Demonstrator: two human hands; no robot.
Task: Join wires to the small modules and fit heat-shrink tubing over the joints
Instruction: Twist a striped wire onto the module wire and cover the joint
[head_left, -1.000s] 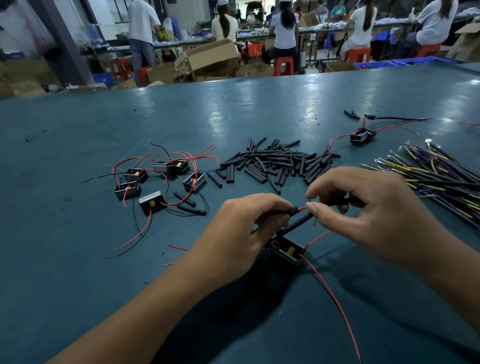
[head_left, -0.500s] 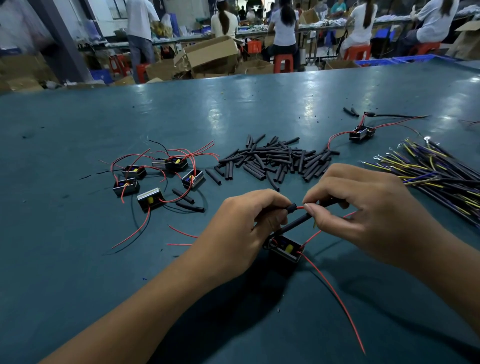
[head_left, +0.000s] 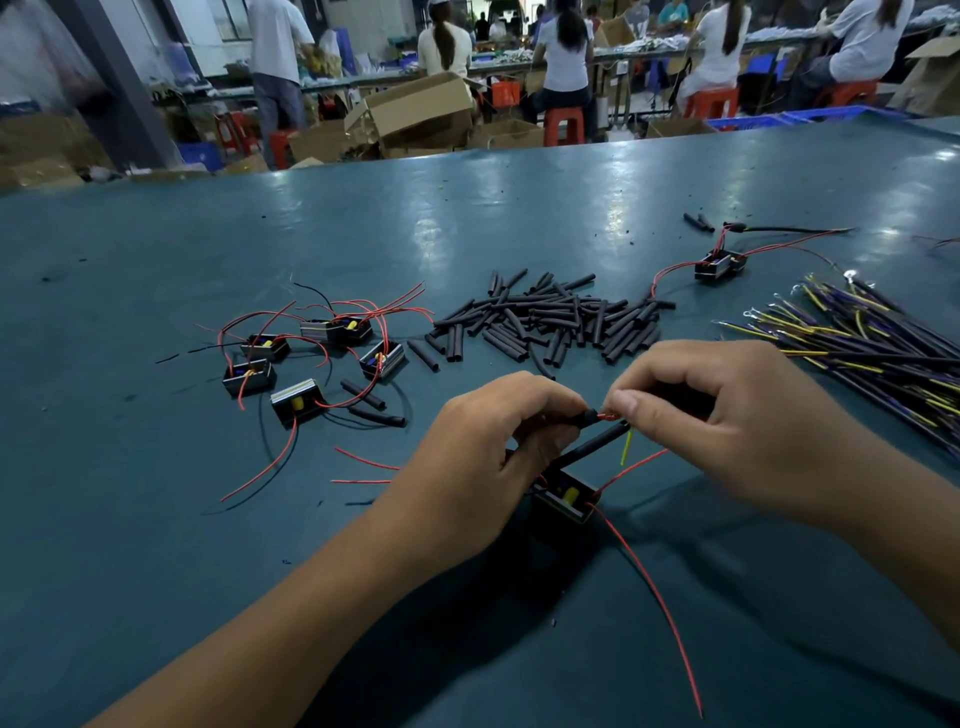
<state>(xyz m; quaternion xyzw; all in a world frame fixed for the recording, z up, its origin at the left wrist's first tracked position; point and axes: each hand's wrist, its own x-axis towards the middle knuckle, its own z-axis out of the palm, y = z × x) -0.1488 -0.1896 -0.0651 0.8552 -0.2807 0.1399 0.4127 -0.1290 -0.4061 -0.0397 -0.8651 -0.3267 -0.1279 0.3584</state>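
Above the teal table, my left hand (head_left: 488, 441) pinches a black heat-shrink tube (head_left: 589, 417) with a red wire end poking out of it. My right hand (head_left: 727, 426) pinches that red wire end and holds a black cable; a thin yellow wire (head_left: 627, 447) hangs below its fingers. A second black tube (head_left: 592, 446) slants down to a small black module (head_left: 566, 496) hanging under my hands, and a long red wire (head_left: 654, 597) trails from it toward me.
A heap of black heat-shrink pieces (head_left: 550, 319) lies mid-table. Several modules with red wires (head_left: 317, 358) sit at the left, and one more module (head_left: 719, 264) at the far right. A bundle of yellow and dark wires (head_left: 872, 343) lies at the right edge. People work at benches behind the table.
My hands have drawn closer together, so less red wire shows between them. The yellow wire end now hangs in view under my right fingers.
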